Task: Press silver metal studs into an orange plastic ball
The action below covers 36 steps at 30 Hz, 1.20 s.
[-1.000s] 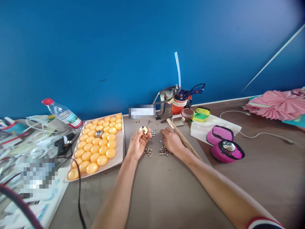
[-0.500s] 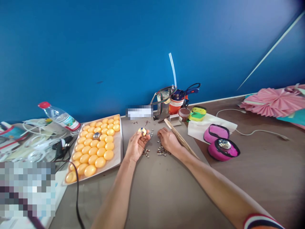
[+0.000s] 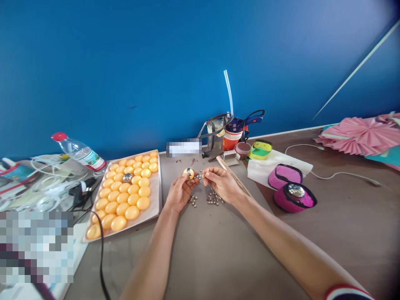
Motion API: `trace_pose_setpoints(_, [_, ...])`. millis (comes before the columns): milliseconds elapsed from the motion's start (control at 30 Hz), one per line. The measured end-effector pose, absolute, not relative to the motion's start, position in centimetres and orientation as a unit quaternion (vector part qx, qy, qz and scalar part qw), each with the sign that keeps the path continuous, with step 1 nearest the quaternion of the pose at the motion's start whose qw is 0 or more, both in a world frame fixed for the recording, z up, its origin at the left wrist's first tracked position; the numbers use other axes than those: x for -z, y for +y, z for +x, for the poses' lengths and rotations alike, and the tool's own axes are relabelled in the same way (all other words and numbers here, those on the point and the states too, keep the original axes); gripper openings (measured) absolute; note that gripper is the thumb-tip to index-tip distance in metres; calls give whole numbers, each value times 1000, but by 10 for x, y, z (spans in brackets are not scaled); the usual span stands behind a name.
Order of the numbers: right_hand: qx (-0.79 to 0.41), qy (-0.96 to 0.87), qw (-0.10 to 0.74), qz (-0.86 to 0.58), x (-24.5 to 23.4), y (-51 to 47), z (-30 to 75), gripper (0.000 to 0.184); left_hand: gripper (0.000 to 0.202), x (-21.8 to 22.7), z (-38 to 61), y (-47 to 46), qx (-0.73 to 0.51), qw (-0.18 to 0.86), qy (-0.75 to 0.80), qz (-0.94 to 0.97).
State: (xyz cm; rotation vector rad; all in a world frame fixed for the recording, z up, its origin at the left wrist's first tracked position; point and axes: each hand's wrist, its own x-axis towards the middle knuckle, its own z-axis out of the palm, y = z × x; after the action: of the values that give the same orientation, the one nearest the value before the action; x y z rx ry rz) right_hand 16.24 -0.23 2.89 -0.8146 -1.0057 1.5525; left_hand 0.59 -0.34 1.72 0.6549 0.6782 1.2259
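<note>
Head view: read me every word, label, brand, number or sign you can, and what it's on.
None can be read.
Bottle label: too small and blurred.
Orange-red cup: any markings are too small.
White-and-gray patch by the wall: pixelated.
Lower-left patch: pixelated.
Round yellow piece in the left hand: no lettering discernible.

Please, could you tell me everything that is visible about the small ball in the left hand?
The ball is small, rounded and yellow-orange, with dark and shiny silvery patches on its visible side; what these are is too small to tell. It looks like smooth plastic. The left hand grips it between thumb and fingers, seemingly above the table. The fingers hide its lower part.
</note>
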Motion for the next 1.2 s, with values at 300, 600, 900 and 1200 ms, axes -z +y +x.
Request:
trace_pose_setpoints(300, [-620, -439, 525, -385, -30, -7, 157, 17, 23, -17, 6, -5, -527, 729, 299, 318])
trace_pose_setpoints(600, [-583, -475, 518, -408, -26, -7, 155, 14, 24, -18, 10, -9, -506, 735, 282, 352])
trace_pose_setpoints(900, [-571, -483, 509, -427, -32, -9, 153, 10, 26, -17, 11, -9, -508, 731, 292, 350])
trace_pose_setpoints(1200, [-557, -498, 494, -445, -33, -9, 155, 9, 27, -16, 11, -9, -505, 729, 297, 353])
